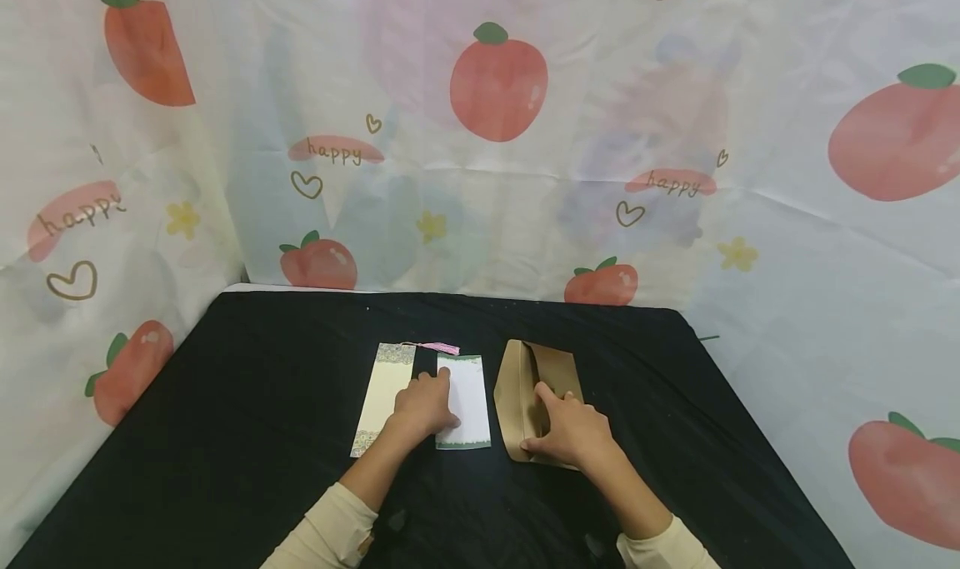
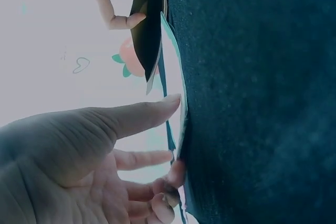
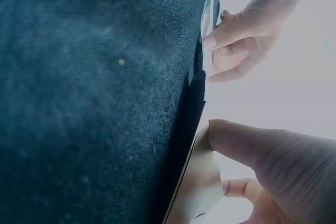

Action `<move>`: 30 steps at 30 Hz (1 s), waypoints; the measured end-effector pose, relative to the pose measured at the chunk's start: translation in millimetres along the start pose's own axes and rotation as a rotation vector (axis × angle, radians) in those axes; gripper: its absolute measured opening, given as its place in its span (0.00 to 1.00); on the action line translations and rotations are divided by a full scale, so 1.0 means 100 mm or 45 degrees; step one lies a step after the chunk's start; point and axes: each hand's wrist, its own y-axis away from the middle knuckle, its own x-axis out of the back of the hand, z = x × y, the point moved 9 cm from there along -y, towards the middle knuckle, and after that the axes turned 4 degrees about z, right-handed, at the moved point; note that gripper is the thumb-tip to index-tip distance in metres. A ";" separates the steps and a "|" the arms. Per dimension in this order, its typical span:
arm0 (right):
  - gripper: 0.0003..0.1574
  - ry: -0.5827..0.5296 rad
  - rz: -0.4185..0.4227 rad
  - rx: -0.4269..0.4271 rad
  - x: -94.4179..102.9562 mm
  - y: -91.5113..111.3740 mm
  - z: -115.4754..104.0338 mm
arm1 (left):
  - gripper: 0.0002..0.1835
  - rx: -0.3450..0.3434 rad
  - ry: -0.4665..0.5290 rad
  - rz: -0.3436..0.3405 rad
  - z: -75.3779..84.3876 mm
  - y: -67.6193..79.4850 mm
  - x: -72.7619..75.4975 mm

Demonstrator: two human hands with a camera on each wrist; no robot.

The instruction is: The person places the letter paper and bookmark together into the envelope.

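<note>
A white card [image 1: 469,402] with green patterned ends lies on the black cloth in the middle. My left hand [image 1: 424,404] holds it along its left side, the thumb on its face; the card bows slightly in the left wrist view. To the right is a brown paper envelope [image 1: 511,398], its flap side facing left and a dark gap at its mouth. My right hand [image 1: 576,427] grips the envelope near the mouth, with thumb [image 3: 223,132] at the near edge and index finger farther up. Some fingertips are hidden.
Left of the card, partly under my left forearm, lies a cream bookmark-like strip [image 1: 392,386] with patterned ends. Its pink tassel [image 1: 441,348] reaches toward the card's top. Black cloth [image 1: 225,436] covers the table, and a fruit-printed curtain [image 1: 495,202] hangs behind.
</note>
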 end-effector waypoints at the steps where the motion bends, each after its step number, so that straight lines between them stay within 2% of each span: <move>1: 0.53 0.000 0.001 0.001 0.00 0.00 0.00 | 0.37 0.001 0.010 -0.011 0.01 0.00 -0.01; 9: 0.52 -0.007 -0.001 -0.001 -0.01 0.01 0.01 | 0.33 -0.023 0.093 -0.048 0.02 -0.01 -0.03; 16: 0.53 0.000 -0.004 -0.002 -0.03 0.01 0.00 | 0.30 -0.107 0.232 -0.073 0.07 -0.02 -0.03; 25: 0.53 0.011 -0.002 -0.003 0.00 0.01 0.02 | 0.33 -0.194 0.304 -0.135 0.12 -0.05 -0.07; 30: 0.52 0.008 -0.003 0.022 -0.01 0.00 0.01 | 0.30 -0.207 0.349 -0.091 0.10 -0.06 -0.03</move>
